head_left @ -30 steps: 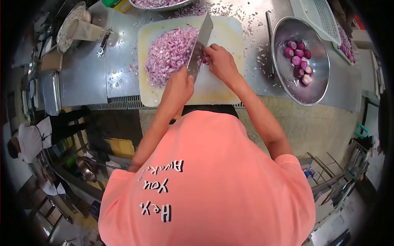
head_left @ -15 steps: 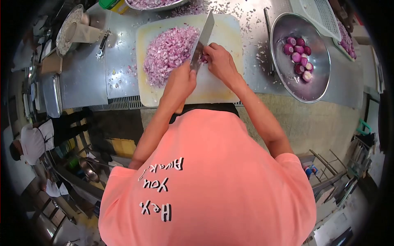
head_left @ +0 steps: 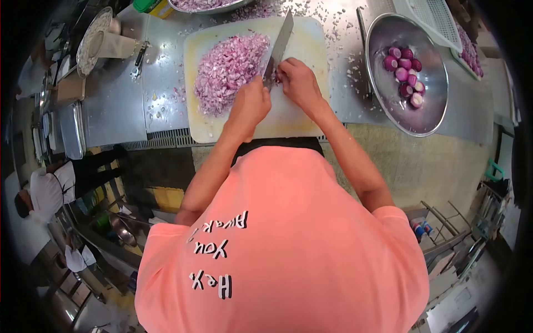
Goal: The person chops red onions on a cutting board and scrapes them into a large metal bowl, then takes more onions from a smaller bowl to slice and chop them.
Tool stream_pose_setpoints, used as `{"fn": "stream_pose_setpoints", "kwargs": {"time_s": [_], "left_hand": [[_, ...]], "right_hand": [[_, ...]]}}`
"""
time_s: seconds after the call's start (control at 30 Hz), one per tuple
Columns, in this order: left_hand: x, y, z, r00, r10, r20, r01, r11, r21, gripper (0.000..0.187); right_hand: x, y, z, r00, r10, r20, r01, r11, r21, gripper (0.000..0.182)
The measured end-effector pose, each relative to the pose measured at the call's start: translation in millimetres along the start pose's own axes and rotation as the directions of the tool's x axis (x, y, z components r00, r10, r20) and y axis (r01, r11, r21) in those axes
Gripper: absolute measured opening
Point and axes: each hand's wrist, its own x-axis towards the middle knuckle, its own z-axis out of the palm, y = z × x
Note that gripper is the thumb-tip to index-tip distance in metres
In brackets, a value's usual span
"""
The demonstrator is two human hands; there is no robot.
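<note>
My left hand [head_left: 251,108] is closed around the handle of a large knife [head_left: 280,49], whose blade points up and away across the white cutting board [head_left: 302,119]. My right hand [head_left: 301,84] has its fingers bent over a small piece of red onion [head_left: 277,80], close beside the blade. The fingers hide most of that piece. A heap of chopped red onion [head_left: 227,72] covers the board's left half, next to the knife.
To the right, a steel bowl [head_left: 383,105] holds several peeled red onions [head_left: 405,64]. Behind it is a white plastic basket [head_left: 436,22]. Another bowl [head_left: 216,9] of chopped onion stands at the back. Onion bits litter the steel table [head_left: 347,105]. A person [head_left: 53,186] is at far left.
My left hand and the knife have shifted slightly up and to the right, and the handle end below the hand has gone from sight. My right hand stays at the onion piece.
</note>
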Motion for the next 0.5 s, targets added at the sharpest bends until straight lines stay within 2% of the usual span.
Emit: {"fn": "stream_pose_setpoints", "kwargs": {"time_s": [0.1, 0.17, 0.2, 0.3, 0.4, 0.5], "left_hand": [[-7, 2, -19, 1.000, 0.013, 0.023, -0.012, 0.999, -0.039, 0.019], [-16, -5, -10, 0.999, -0.047, 0.020, 0.045, 0.994, 0.103, 0.021], [-15, -8, -6, 0.998, -0.054, 0.031, 0.051, 0.994, 0.099, 0.021], [0, -13, -9, 0.999, 0.046, 0.005, -0.046, 0.992, 0.116, 0.026], [-13, -3, -21, 1.000, -0.012, 0.011, 0.011, 0.997, 0.079, 0.018], [0, -11, 0, 0.999, 0.037, 0.020, -0.039, 0.996, 0.081, 0.019]], "right_hand": [[-2, 2, -1, 0.999, 0.029, -0.027, -0.027, 0.997, 0.070, 0.012], [-10, 2, 2, 0.995, 0.074, -0.066, -0.067, 0.993, 0.101, 0.015], [-14, 1, 4, 0.995, 0.085, -0.057, -0.079, 0.992, 0.100, 0.015], [-6, -2, 6, 0.995, 0.017, -0.099, -0.013, 0.999, 0.034, 0.014], [0, -6, 10, 0.995, 0.070, -0.065, -0.066, 0.996, 0.061, 0.014], [-5, -12, 9, 0.993, 0.115, -0.031, -0.113, 0.992, 0.058, 0.012]]}}
